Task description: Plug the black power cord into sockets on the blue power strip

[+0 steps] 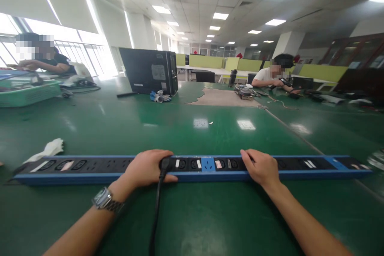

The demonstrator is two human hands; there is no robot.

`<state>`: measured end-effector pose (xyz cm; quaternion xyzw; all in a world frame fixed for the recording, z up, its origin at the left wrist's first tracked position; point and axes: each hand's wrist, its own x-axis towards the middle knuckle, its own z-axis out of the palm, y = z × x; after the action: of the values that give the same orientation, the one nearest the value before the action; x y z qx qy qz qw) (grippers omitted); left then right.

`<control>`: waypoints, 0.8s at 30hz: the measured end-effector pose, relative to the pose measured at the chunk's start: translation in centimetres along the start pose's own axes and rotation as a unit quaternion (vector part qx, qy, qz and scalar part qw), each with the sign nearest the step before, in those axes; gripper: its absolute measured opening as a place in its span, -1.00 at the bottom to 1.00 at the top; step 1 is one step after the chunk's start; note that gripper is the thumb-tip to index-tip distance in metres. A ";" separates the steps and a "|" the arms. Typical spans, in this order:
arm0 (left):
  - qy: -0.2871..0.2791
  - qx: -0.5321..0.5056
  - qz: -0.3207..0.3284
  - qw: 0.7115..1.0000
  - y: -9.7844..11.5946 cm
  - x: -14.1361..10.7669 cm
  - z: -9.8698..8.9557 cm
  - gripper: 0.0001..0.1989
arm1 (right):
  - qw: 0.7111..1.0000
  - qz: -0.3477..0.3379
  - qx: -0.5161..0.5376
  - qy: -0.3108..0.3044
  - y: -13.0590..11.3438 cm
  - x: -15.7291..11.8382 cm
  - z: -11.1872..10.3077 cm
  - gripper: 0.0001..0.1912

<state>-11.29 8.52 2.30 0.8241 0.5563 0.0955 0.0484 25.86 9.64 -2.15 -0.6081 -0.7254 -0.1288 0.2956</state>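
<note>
A long blue and black power strip (207,176) lies lengthwise across the green table, with rows of sockets and small paper labels on its top. My left hand (147,168) is wrapped over it left of the middle, thumb along the front side. Beside those fingers a black plug (165,163) sits on the strip, and its cable (156,216) runs down toward me. To the right, my right hand (261,167) is closed over the strip with curled fingers, whose tips are partly hidden. A wristwatch (103,198) is on my left wrist.
Crumpled white material (49,150) lies behind the strip's left end. Farther back on the green table (168,128) are a black computer case (147,70), gloves (161,96), a green basket (33,95) and metal parts (244,91). Two people sit at the far side.
</note>
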 end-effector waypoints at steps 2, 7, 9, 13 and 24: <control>0.021 0.019 -0.006 1.000 0.3 -0.6 0.4 -0.25 | 1.000 0.017 -0.008 -0.018 -0.2 -0.5 0.0 -0.56; 0.102 0.072 -0.020 0.992 0.8 -2.3 1.5 -0.23 | 0.999 -0.013 -0.007 -0.032 -0.4 -1.7 0.0 -0.57; 0.110 0.068 -0.012 0.992 0.7 -2.6 1.7 -0.23 | 1.000 -0.013 -0.006 -0.021 -0.4 -1.9 0.1 -0.57; 0.109 0.047 0.000 0.993 0.3 -2.6 1.7 -0.33 | 1.000 0.011 -0.005 -0.006 -0.8 -2.0 0.5 -0.58; 0.120 0.073 -0.010 0.990 0.9 -2.4 2.0 -0.40 | 0.999 0.048 -0.002 -0.020 -0.8 -1.9 -0.4 -0.64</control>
<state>-10.92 6.01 0.28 0.8021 0.5721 0.1524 -0.0785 25.34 7.77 -2.81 -0.6454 -0.7006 -0.1037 0.2863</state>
